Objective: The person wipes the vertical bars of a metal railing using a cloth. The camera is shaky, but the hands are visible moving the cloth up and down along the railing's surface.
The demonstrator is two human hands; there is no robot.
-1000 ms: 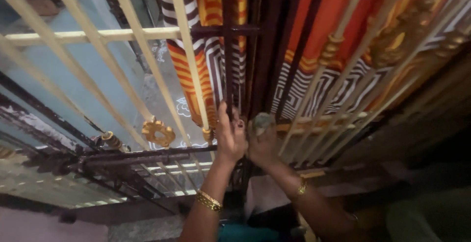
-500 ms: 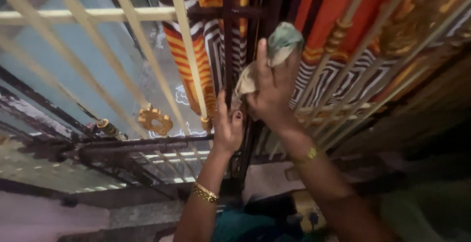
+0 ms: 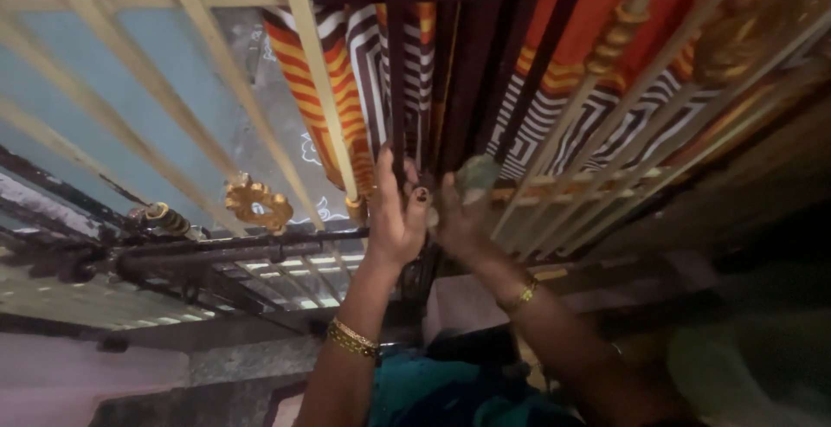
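- A metal grille gate (image 3: 260,89) carries everything here: cream bars on one leaf, dark brown bars (image 3: 396,64) on the other.
- A striped curtain (image 3: 554,72) (orange, white and dark brown) hangs right behind the brown bars.
- A gold ornament (image 3: 257,204) sits on a cream bar, left of the brown bars.
- A dark latch bolt (image 3: 234,252) runs across below the ornament.

Left hand (image 3: 394,215) gripped a dark gate bar (image 3: 396,72) while the right hand (image 3: 456,219) pressed a greenish cloth (image 3: 474,176) against it.
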